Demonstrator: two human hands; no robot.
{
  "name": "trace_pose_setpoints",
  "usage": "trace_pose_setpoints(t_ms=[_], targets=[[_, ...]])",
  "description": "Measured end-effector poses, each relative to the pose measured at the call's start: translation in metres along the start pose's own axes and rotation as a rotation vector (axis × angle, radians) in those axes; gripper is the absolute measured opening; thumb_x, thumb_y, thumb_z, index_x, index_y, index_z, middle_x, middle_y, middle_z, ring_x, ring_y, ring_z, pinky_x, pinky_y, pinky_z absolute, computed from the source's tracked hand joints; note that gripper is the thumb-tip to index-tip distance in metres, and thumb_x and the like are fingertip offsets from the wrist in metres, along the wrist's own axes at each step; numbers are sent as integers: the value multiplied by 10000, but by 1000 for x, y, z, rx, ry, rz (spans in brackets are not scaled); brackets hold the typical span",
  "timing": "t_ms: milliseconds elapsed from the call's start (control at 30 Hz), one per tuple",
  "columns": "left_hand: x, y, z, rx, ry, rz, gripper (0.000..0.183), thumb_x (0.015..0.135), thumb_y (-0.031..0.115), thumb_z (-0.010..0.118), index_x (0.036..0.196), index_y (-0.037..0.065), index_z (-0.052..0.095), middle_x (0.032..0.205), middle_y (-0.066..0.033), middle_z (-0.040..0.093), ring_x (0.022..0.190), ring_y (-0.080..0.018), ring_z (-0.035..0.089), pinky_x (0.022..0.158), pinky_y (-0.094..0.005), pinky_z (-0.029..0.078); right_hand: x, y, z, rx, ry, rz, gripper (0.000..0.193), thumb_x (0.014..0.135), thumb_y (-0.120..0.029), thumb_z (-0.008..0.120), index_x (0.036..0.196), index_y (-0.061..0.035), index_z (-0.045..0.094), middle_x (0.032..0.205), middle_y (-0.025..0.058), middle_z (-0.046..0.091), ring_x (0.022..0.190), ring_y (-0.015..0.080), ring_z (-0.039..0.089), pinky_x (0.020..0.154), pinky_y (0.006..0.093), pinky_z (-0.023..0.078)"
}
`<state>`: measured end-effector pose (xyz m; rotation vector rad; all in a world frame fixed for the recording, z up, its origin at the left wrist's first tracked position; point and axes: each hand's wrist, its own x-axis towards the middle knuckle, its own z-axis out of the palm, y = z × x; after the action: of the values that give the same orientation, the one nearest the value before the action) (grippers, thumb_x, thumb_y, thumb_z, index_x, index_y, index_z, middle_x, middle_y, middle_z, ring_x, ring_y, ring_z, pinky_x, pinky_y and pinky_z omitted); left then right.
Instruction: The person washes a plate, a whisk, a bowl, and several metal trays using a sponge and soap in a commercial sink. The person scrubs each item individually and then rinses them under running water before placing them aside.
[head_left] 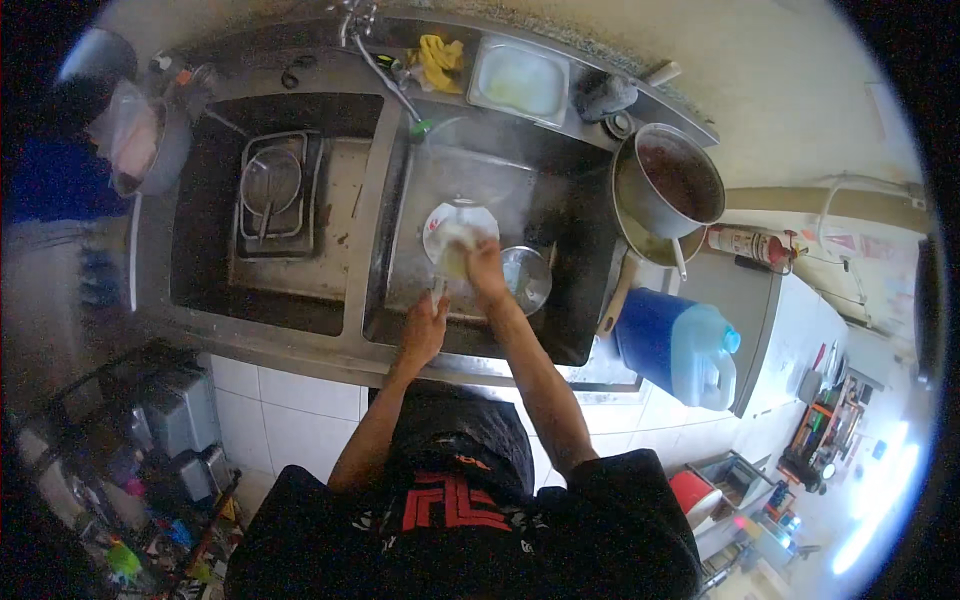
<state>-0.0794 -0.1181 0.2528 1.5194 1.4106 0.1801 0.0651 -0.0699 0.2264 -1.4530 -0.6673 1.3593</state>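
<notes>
Over the right sink basin (385, 285), my left hand (427, 322) is closed around the thin, pale handle (439, 290) of a utensil whose far end is blurred. My right hand (487, 272) is closed on a pale yellowish scrubbing pad (455, 262), smeared by motion, and presses it around the utensil's upper part. Just beyond both hands lies a round white dish (478, 218) with red marks, partly covered by the pad. Beside my right wrist, a shiny metal bowl (537, 285) rests on the basin floor.
The left basin holds a rectangular tray (308, 195) with a round strainer (270, 178). A faucet (385, 75), yellow cloth (440, 62) and shallow metal tray (545, 68) line the back ledge. Stacked pots (680, 175) and a blue jug (690, 345) stand at the right.
</notes>
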Motion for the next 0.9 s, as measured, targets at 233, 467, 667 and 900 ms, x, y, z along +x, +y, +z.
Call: trace_pose_setpoints(t_ms=[233,467,667,900], targets=[[11,4,1,-116,-50,-44,420,929,307,376,1185,-13,464,1123,-267,501,1029,-424,474,906,-467,350,3,7,-21,-369,-129,-457,234,735,-3,527,955,-17,605,891,102,642,740,214,603,695,345,459],[54,73,-26,-43,458,313,616,882,275,486,1311,-86,230,1337,-324,243,1249,-420,264,1027,-414,244,-18,13,-16,-774,306,-391,234,740,-98,609,965,-34,603,832,181,624,710,369,581,672,435,446],[119,115,-4,-238,262,561,641,843,258,560,1330,-18,249,1300,-256,377,1185,-410,389,973,-433,335,-52,56,-20,-771,127,-345,251,767,-75,574,1016,-55,593,947,184,609,800,363,584,673,439,458],[112,95,-39,-1330,-142,210,305,908,217,459,1159,44,481,1155,-121,538,974,-215,571,809,-341,508,-61,-47,-24,-428,597,-684,434,794,-102,568,1209,-41,462,1211,187,461,1142,376,435,909,447,369]])
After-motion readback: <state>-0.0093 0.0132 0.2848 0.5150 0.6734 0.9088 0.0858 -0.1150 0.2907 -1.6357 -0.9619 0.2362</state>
